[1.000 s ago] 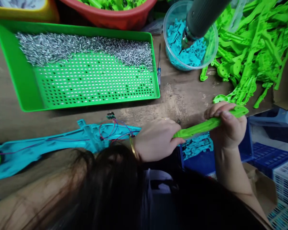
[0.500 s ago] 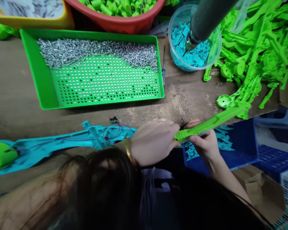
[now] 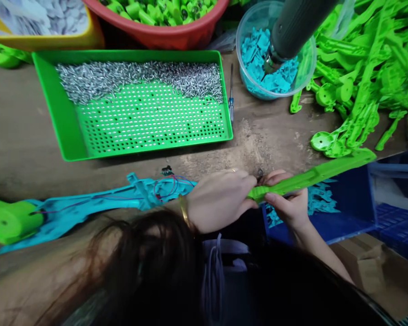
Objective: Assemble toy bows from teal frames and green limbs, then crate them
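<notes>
A long bright-green plastic part (image 3: 313, 175) slants up to the right over the table's front edge. My right hand (image 3: 292, 206) is closed around it near its middle, thumb on the near side and fingers behind. Its left, ribbed end is pinched by my left hand (image 3: 221, 199), whose fingertips are mostly hidden behind the back of the hand. Beyond my left wrist lies a long blue plastic shell (image 3: 98, 199) with thin red and blue wires, a round green piece (image 3: 15, 219) at its left end. A small black part (image 3: 167, 170) sits just behind the shell.
A green perforated tray (image 3: 146, 122) holds many small screws; a screwdriver (image 3: 231, 106) lies beside it. A dark power driver (image 3: 295, 27) hangs over a clear tub (image 3: 275, 93) of blue pieces. Green parts (image 3: 363, 86) pile at right; a blue bin (image 3: 353, 199) stands below.
The view has shifted slightly, and the free end of the green part now reaches a little farther right. Both hands keep their hold on it.
</notes>
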Demonstrator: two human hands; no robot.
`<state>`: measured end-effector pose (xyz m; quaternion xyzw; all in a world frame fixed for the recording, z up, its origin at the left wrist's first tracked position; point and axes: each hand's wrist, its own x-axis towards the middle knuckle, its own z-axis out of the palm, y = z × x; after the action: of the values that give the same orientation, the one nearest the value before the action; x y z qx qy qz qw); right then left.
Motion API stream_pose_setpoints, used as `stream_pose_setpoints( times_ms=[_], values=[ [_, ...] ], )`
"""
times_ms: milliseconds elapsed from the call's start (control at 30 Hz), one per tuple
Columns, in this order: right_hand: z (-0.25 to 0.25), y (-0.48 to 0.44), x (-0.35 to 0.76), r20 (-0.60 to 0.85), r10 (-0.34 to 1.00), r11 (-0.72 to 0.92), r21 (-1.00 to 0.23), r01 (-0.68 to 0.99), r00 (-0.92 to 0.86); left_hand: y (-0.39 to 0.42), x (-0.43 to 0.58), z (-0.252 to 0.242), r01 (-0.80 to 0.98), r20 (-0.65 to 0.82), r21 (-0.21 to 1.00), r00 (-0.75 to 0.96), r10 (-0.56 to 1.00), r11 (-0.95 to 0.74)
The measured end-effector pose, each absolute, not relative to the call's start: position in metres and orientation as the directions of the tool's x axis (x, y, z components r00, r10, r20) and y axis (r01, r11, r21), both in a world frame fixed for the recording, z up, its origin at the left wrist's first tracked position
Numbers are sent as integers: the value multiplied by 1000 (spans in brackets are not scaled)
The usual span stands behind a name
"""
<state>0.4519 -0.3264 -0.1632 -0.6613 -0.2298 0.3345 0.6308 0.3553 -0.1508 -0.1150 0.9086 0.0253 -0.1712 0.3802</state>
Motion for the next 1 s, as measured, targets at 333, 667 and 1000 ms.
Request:
stream_pose_setpoints(
  times_ms=[333, 667, 1000],
  values=[
    [-151, -337, 430, -508, 620, -284, -855, -433, 598, -138, 360, -100, 266, -454, 656, 887, -87, -706],
    [-150, -333, 420, -514, 606, -317, -856, -408, 607, -139, 362, -104, 296, -448, 716, 890, -90, -632],
    [-119, -321, 534, -206, 511, -124, -978, -166, 835, -144, 363, -115, 309, -513, 685, 847, -136, -660]
  ],
)
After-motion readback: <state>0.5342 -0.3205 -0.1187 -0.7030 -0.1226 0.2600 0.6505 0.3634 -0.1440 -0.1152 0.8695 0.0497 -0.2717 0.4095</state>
